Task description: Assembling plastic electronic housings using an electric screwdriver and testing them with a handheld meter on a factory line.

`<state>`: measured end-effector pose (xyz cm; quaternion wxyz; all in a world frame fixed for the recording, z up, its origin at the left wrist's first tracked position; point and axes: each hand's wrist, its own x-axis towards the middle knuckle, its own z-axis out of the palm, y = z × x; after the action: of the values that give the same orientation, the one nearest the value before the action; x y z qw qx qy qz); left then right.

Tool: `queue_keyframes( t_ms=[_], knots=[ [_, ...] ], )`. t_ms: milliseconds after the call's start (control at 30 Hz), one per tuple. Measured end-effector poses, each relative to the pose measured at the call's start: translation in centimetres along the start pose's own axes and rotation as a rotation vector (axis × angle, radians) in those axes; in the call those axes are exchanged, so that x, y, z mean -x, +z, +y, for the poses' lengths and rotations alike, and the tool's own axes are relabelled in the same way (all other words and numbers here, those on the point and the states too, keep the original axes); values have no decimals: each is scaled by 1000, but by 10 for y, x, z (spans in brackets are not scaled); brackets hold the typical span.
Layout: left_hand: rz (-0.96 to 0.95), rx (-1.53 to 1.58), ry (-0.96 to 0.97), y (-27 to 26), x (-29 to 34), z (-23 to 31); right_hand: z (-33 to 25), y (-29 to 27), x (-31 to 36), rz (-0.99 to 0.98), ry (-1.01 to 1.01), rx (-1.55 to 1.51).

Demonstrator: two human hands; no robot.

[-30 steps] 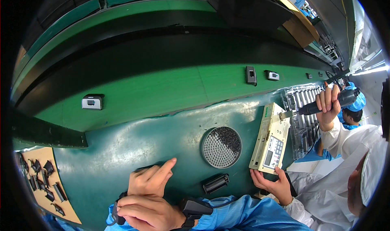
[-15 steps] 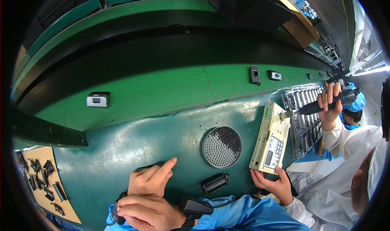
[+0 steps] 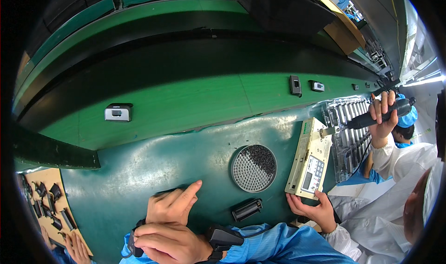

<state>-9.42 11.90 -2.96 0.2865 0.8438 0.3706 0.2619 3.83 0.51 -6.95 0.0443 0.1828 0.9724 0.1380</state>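
Observation:
My left hand [image 3: 168, 209] rests low over the green table, its index finger stretched out to the right. The dark edge of something flat shows just behind it, mostly hidden. My right hand [image 3: 174, 245] crosses in front, fingers wrapped round a black wrist device [image 3: 138, 246] on my left wrist. A second black wrist device [image 3: 225, 239] is strapped to my right wrist. To the right of my hands lies a black ribbed plastic part [image 3: 247, 210], touched by neither. Beyond it is a round grey dimpled dish [image 3: 240, 171] with small black screws [image 3: 261, 160] heaped on one side.
At right, a person in white holds a black electric screwdriver [image 3: 371, 119] at a cream box with keypad [image 3: 302, 164]. A clear tray [image 3: 346, 145] stands behind. Grey-black housings [image 3: 118, 112] ride the green belt. Another person's hand [image 3: 76, 249] is by a board of black parts [image 3: 35, 176].
The housings on the belt have shifted right. Another person's hands have appeared at the lower left. The co-worker's screwdriver has moved slightly right. My hands have stayed still.

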Motion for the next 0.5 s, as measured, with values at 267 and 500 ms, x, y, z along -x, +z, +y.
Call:
queue_keyframes(
  t_ms=[267,500],
  knots=[
    [102,-16,28,7,1,-3,-1,3,-4,9,8,-6],
    [127,-18,40,3,-2,2,-10,1,-14,0,25,4]
  ],
)
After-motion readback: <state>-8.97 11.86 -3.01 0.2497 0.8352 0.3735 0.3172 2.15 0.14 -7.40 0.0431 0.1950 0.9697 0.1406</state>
